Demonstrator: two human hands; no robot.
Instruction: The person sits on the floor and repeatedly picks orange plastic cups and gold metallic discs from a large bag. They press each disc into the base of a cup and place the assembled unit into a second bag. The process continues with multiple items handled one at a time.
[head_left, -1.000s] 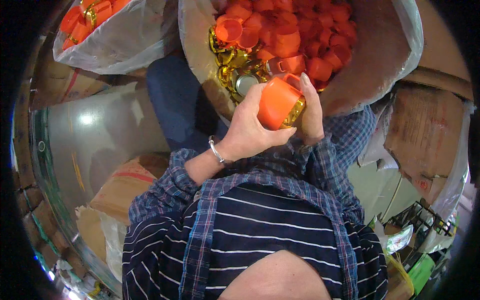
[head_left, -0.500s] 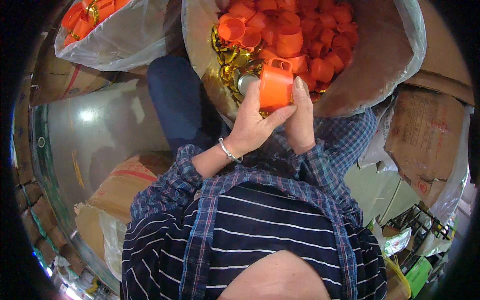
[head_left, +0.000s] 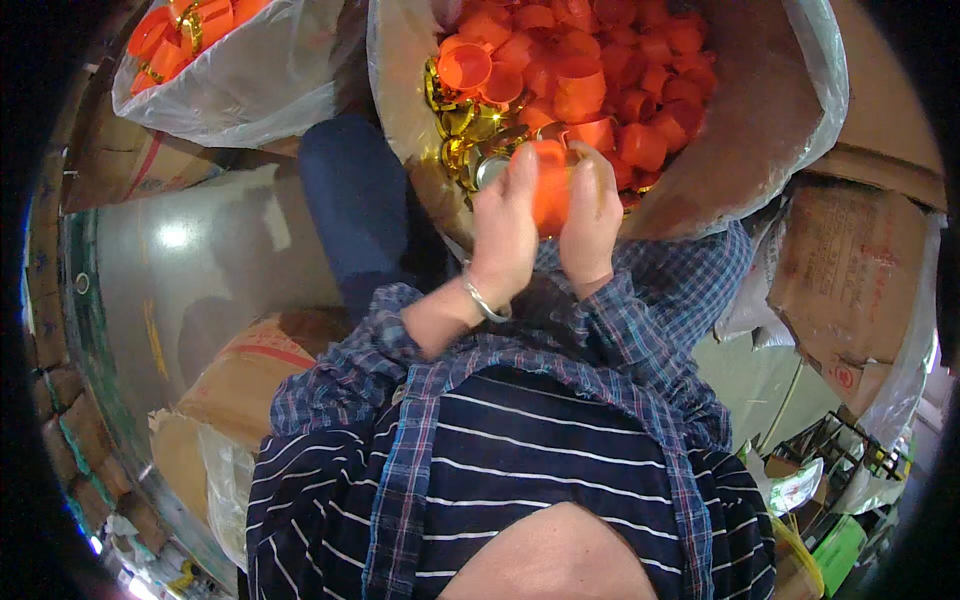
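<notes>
An orange plastic cup (head_left: 551, 190), blurred by motion, is held between my two hands at the near edge of a large plastic-lined bag (head_left: 770, 150). My left hand (head_left: 503, 225) is closed on the cup's left side, and a silver bangle circles that wrist. On its right side my right hand (head_left: 592, 225) grips it, with the fingers toward the top. Beyond the hands lies a heap of orange cups (head_left: 580, 85). Shiny gold pieces (head_left: 470, 125) lie along the heap's left side, and a round silver-coloured thing (head_left: 490, 172) shows beside my left hand.
At the upper left is a second lined bag (head_left: 270, 100) with more orange cups (head_left: 200, 25). A cardboard box (head_left: 250, 370) stands on the floor at left, and another carton (head_left: 845, 270) at right. My dark-trousered leg (head_left: 355, 200) is against the large bag.
The cup has turned, so its handle no longer shows plainly at the top. Both hands have shifted, with my left hand now more upright along the cup's side.
</notes>
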